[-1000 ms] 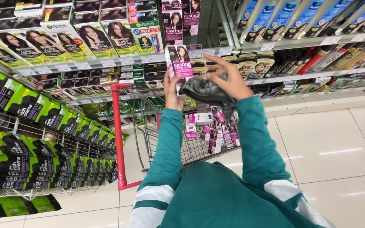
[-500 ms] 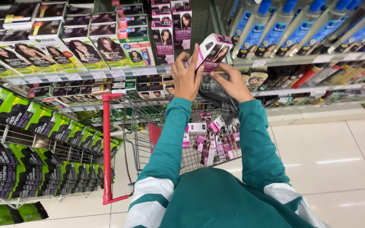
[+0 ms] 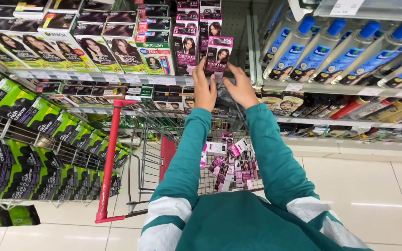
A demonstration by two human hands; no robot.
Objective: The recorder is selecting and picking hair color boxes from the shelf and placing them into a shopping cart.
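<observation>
Box point(image 3: 218, 55) pinched between left hand point(image 3: 204, 89) and right hand point(image 3: 241, 89) at shelf point(image 3: 117, 77); both grip it; advisable: keep upright, square beside neighbouring boxes point(image 3: 187, 49); cart point(image 3: 173, 153) below.

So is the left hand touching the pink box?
Touching. The head view shows the left hand with its fingers on the lower left edge of the pink box, while the right hand holds the other side.
</observation>
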